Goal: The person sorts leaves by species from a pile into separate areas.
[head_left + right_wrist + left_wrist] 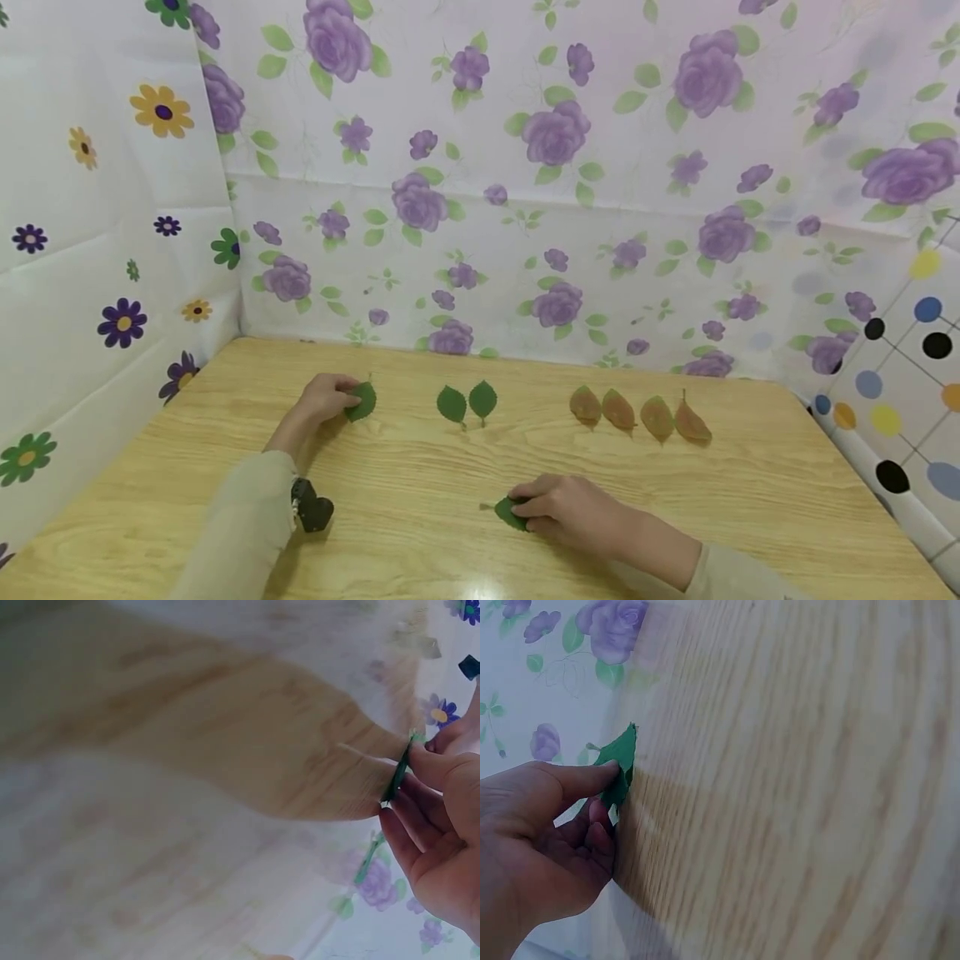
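Note:
At the left of the table, my left hand [327, 398] pinches a green leaf [363, 403] between thumb and fingers. In the left wrist view the thumb lies on that leaf [621, 766], close to the wood. Nearer the front, my right hand [573, 510] grips another green leaf [510, 513] whose stem points left. The right wrist view shows this leaf [398, 771] edge-on between thumb and fingers. Side by side between the hands, farther back, lie two green leaves [452, 404] with stems toward me.
Several reddish-brown leaves [618, 409] form a row at the back right of the wooden table [405, 533]. Flowered sheets [480, 233] stand behind and at the left, a dotted one [900, 400] at the right. A black device [313, 508] sits on my left wrist.

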Tool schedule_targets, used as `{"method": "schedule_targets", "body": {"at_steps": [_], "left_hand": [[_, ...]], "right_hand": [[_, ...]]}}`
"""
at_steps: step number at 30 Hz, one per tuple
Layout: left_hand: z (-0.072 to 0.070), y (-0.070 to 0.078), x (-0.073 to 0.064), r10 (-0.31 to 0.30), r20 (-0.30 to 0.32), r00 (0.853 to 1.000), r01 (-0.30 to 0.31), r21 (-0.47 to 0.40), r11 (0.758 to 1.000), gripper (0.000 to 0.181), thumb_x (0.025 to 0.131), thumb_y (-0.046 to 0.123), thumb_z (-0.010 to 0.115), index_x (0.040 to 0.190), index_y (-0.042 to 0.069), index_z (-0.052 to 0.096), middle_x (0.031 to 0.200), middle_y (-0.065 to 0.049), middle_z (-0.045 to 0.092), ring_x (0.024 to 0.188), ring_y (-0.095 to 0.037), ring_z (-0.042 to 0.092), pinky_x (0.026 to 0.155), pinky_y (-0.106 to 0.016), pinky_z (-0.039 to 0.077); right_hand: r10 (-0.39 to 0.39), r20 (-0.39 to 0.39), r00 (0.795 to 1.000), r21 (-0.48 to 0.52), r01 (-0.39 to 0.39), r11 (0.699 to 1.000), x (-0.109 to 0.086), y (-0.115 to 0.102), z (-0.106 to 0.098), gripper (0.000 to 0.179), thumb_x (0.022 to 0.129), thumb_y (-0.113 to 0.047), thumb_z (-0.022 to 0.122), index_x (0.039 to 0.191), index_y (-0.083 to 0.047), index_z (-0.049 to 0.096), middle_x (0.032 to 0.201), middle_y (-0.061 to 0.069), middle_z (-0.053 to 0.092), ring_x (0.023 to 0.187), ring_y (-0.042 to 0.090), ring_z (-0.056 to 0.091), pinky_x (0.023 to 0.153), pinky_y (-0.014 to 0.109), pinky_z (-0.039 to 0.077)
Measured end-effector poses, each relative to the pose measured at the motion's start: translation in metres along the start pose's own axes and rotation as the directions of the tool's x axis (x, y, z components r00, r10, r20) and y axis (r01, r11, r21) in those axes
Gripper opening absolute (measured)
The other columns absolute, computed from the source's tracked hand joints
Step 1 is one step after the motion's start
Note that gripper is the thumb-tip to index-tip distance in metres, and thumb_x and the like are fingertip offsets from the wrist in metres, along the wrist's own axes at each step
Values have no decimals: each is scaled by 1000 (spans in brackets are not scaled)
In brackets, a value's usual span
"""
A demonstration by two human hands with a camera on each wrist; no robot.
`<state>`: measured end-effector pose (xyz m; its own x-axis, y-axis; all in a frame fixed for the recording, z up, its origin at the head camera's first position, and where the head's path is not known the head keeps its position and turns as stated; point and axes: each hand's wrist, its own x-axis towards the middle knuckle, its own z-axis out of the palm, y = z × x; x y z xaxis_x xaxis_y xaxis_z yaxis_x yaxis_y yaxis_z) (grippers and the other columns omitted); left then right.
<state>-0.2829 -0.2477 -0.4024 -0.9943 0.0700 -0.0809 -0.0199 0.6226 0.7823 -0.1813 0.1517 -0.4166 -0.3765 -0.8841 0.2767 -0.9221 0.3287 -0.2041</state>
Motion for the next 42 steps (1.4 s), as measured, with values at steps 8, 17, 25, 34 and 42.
{"method": "schedule_targets", "body": {"at_steps": [8, 17, 25, 34, 42], "left_hand": [[6, -1, 6, 12, -51, 999, -9, 56, 998, 31, 93, 4, 61, 120, -11, 59, 114, -30, 56, 106, -41, 53, 86, -45, 49], [11, -1, 4, -19, -98, 995, 22, 27, 999, 24, 91, 5, 63, 108, -12, 60, 96, -17, 59, 90, -28, 55, 79, -37, 48], [11, -1, 4, -5, -75, 997, 7, 31, 999, 21, 92, 5, 62, 107, -11, 59, 96, -17, 59, 90, -29, 54, 80, -39, 48], [14, -2, 4, 1, -73, 997, 1, 32, 999, 19, 92, 4, 63, 106, -9, 60, 94, -14, 57, 89, -26, 53, 77, -34, 48], [13, -1, 3, 3, -80, 997, 1, 50, 999, 18, 92, 3, 63, 104, -9, 59, 92, -14, 56, 87, -27, 53, 75, -35, 47]], "right_hand": [[5, -23, 1000, 8, -5, 1000, 4, -3, -3, 27, 78, -3, 78, 104, 2, 73, 113, 16, 65, 101, 25, 65, 86, 17, 49], [150, 75, 986, 112, -158, 981, 7, -6, -8, 24, 81, -3, 74, 106, 0, 73, 117, 12, 61, 107, 24, 59, 88, 17, 47], [157, 48, 986, 157, -163, 974, 8, -6, -7, 21, 80, -1, 76, 101, 0, 73, 110, 10, 62, 101, 20, 59, 83, 16, 49], [407, 171, 897, 409, -441, 799, 12, 3, -9, 20, 77, -3, 80, 93, -7, 69, 92, -2, 55, 79, 8, 53, 68, 21, 50], [458, 226, 860, 462, -509, 726, 14, 4, -12, 25, 72, 3, 81, 85, -9, 64, 85, -2, 56, 80, 15, 52, 70, 24, 49]]}}
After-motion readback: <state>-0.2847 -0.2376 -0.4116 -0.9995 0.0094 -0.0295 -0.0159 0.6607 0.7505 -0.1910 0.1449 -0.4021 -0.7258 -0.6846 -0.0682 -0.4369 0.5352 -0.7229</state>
